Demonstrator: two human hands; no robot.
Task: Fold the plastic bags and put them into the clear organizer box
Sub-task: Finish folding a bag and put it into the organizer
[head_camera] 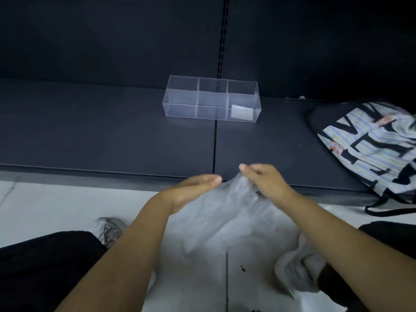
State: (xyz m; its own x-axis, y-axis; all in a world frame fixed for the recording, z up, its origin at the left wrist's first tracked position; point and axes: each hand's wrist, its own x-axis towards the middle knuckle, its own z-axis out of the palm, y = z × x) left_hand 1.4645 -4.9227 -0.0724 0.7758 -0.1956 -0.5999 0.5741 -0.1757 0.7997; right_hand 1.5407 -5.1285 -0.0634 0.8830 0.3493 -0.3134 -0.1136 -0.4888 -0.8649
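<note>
Our right grip (263,183) pinches the plastic bag (225,218) at its top, fingers curled. Our left grip (194,188) lies straight-fingered against its left side. The bag hangs over the floor (45,206), well apart from the organizer box (180,111) on the shelf (112,136).

right hand (263,181) pinches the top of the see-through plastic bag (225,217) | left hand (193,188) lies flat on the bag, fingers straight | clear box (211,100) sits on the dark shelf (112,131), a folded bag (242,112) in its front right part | striped sack (371,143) at right
</note>
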